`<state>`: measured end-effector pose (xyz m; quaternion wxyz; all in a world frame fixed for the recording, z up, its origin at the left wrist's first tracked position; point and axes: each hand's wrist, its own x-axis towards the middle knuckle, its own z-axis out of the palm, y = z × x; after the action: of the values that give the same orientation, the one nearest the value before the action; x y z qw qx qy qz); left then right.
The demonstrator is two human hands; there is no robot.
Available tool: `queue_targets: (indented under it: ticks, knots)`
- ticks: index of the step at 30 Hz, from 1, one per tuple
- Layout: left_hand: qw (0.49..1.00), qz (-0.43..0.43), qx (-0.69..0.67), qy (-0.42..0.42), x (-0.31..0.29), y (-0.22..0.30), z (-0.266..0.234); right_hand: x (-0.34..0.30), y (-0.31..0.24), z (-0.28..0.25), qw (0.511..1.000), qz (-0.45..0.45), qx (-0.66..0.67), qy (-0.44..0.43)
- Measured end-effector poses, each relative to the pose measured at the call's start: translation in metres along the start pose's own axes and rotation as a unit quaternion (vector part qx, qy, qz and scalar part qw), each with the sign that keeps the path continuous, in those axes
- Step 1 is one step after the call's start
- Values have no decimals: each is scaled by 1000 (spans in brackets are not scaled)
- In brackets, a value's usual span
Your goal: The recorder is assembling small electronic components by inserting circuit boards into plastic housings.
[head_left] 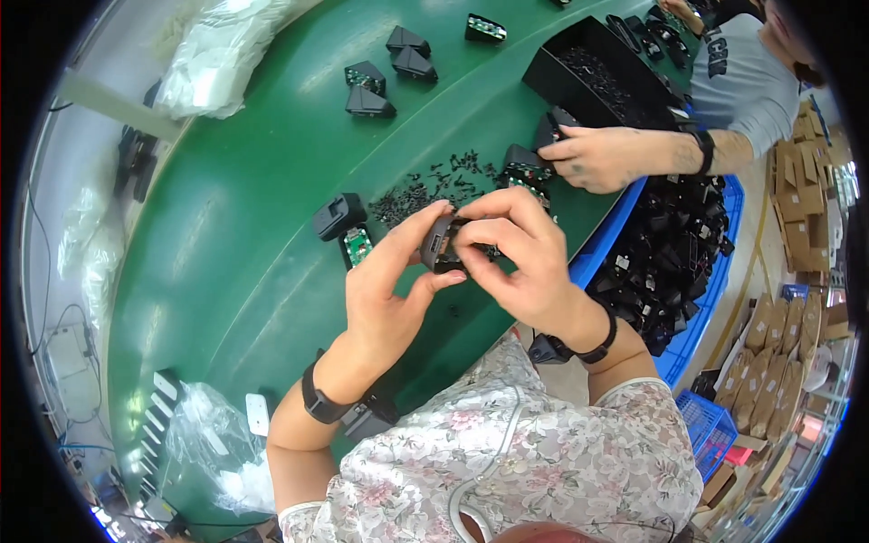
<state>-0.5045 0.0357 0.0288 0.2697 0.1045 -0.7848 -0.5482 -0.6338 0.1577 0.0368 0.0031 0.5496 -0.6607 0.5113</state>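
Observation:
Both my hands hold a black plastic housing (438, 246) above the green table. My left hand (385, 271) grips it from the left, thumb below and fingers along its upper edge. My right hand (520, 258) pinches at its right side, where the fingertips cover what lies between them. Just beyond is a loose pile of small black parts (425, 192). Left of my hands stand a black housing (339, 217) and a green circuit board (357, 244) in a black shell. Past my right hand lie further housings with circuit boards (525, 165).
A co-worker's hand (588, 158) reaches in from the right beside a black box (579, 77) of small parts. A blue crate (733, 217) full of black pieces stands at the table's right edge. Several housings (367, 90) sit farther back. Plastic bags (222, 54) lie far left.

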Motion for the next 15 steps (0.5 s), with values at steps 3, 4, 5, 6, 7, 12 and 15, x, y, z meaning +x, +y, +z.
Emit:
queue_targets:
  ticks: [3,4,5,6,7,12,15]
  knots:
    - [1000,-12,12,-19,0,-3,0,-11,10,8,987,62,149,29]
    - [996,-62,-57,-26,-2,-6,-4,-11,10,4,987,82,140,4]
    - [988,-93,-123,-4,-3,-7,-5,-11,10,0,986,102,132,-22]
    - [978,-119,-170,9,-4,-9,-7,-8,8,-5,995,21,58,-80]
    - [965,-145,-216,23,-4,-10,-8,-10,1,-1,994,24,52,-88]
    - [979,-164,-112,-38,-3,4,-10,1,10,-9,995,39,-90,15]
    - [990,59,78,-105,2,44,-29,26,53,-16,958,44,-272,72]
